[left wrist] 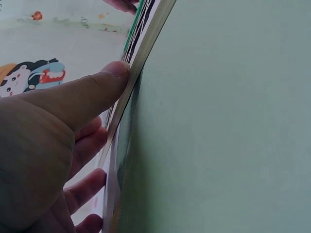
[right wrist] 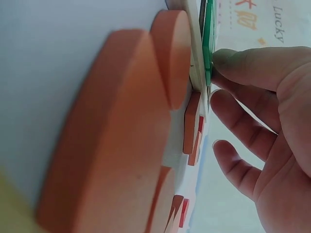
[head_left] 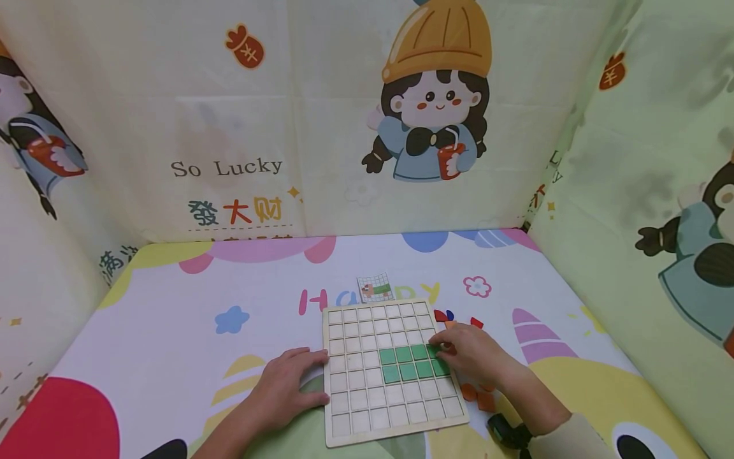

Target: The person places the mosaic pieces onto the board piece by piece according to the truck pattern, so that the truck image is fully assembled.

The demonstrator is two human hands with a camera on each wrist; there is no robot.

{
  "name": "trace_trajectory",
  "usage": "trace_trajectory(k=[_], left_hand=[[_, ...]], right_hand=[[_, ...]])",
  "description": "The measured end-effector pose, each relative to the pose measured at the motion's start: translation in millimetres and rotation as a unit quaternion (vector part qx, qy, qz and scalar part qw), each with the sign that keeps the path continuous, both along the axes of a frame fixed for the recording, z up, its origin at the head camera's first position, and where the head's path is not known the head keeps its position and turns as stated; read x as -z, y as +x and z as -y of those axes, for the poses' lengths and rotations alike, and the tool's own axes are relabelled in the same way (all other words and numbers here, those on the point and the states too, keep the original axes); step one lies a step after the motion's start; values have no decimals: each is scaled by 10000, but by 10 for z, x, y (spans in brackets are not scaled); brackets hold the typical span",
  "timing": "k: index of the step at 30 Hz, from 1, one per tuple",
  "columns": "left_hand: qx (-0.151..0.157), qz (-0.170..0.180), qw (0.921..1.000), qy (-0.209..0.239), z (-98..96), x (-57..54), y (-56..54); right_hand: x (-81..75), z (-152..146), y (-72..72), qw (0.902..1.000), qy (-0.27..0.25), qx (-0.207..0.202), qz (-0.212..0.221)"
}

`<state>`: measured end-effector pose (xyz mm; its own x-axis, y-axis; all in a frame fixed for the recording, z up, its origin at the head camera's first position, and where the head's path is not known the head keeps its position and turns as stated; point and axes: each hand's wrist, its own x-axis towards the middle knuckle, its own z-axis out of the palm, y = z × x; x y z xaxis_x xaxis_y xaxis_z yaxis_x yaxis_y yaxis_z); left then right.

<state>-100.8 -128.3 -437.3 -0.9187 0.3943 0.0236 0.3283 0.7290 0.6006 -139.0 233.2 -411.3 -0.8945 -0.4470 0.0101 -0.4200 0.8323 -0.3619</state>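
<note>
A pale wooden grid board [head_left: 367, 408] lies on the printed cloth, its square cells framed by thin ridges. Two rows of green square tiles [head_left: 406, 362] fill cells at its right middle. My left hand [head_left: 287, 387] rests at the board's left edge, thumb and fingertips touching the rim, fingers spread. Over the right edge is my right hand [head_left: 473, 349]; its thumb [right wrist: 233, 63] and forefinger touch the rightmost green tiles, while the other fingers stay loosely bent. In the right wrist view the green tile [right wrist: 208, 39] under the thumb lies flat on the board.
Orange pieces [head_left: 485, 401] lie beside the board's lower right, close to the right wrist. Red pieces [head_left: 476, 322] and a blue piece [head_left: 450, 315] sit past its upper right corner. A small picture card [head_left: 375, 288] lies behind the board. Printed cloth walls [head_left: 332, 127] surround the table.
</note>
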Motion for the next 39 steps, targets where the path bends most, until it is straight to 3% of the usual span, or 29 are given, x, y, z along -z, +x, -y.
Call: trace_trajectory(k=[10, 19, 32, 39], left_hand=[[-2, 64, 10000, -37, -4, -2, 2], [-19, 106, 9999, 13, -5, 3, 5], [-95, 110, 9999, -52, -8, 5, -13], [-19, 32, 10000, -11, 5, 13, -3]], right_hand=[[2, 14, 10, 9999, -23, 119, 13], [6, 39, 13, 9987, -145, 488, 96], [1, -1, 4, 9993, -135, 335, 85], [-58, -88, 31, 9989, -415, 236, -10]])
